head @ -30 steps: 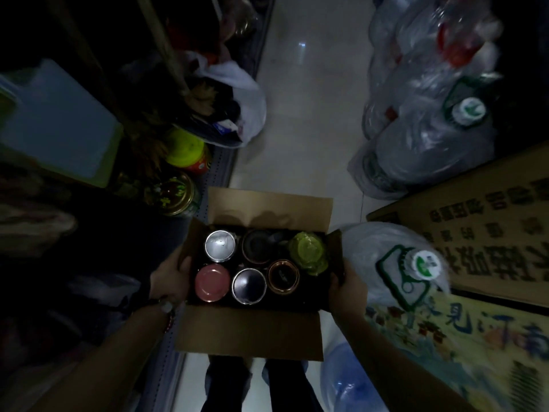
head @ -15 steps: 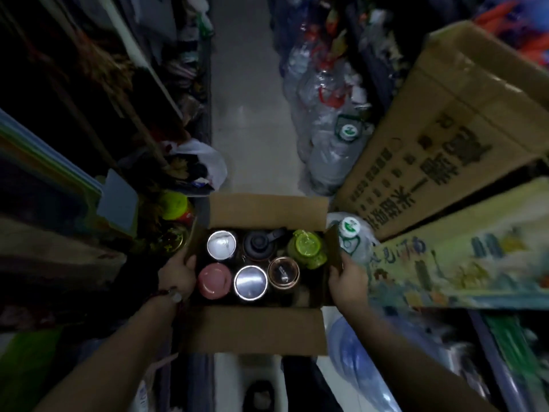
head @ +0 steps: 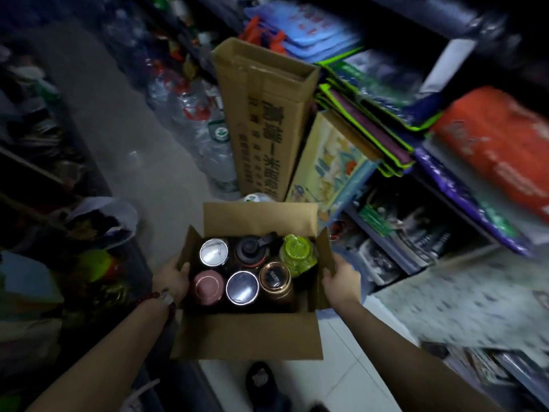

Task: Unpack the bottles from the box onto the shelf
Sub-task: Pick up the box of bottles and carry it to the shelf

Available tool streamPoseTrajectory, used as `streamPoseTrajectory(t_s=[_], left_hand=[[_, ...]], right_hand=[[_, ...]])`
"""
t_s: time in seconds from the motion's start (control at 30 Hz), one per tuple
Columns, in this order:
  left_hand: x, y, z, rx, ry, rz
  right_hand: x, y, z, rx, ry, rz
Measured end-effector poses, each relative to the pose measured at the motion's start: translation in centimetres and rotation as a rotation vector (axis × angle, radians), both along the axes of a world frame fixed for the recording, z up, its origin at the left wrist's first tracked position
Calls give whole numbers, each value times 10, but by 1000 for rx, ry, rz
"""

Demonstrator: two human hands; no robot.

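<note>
Low in the frame's centre, the left hand point(head: 172, 278) and right hand point(head: 340, 279) each clasp a side of the open cardboard box point(head: 252, 337) holding six bottles point(head: 242, 288); carried one-sidedly, it could tip them out

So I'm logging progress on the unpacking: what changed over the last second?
Only the view swung right, from the left shelves to the right-hand shelf. The left hand and right hand still grip the box by its sides, and all six bottles, green-lidded one included, remain inside.
</note>
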State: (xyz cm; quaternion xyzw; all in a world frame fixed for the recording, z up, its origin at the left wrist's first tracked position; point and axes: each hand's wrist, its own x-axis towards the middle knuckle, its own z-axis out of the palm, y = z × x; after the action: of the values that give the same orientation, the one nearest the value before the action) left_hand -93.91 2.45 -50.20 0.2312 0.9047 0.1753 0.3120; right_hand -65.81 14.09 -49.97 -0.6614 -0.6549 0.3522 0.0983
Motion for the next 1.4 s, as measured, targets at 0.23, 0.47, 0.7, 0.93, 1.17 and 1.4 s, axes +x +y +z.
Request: streamPoseTrajectory(t_s=[0.23,0.47,0.7,0.93,1.17,1.4], left_hand=[[101,26,15,46,-3,-137],[208,28,15,92,-32,-391],[335,48,10,16,-73,-739],[460,63,4,-22,-151,-1060],[590,53,-5,-49,-193,-1384],[728,1,-18,-104,-164,-1668]], right_hand=[[112,-36,20,23,-38,-198],[229,-102,25,-2,4,-465],[336,-173,20,-39,0,-768],[411,-239,14,-5,-1,-1129],[458,-320,-4,-14,-10,-1549],[508,-400,-15,-4,18,-1884]])
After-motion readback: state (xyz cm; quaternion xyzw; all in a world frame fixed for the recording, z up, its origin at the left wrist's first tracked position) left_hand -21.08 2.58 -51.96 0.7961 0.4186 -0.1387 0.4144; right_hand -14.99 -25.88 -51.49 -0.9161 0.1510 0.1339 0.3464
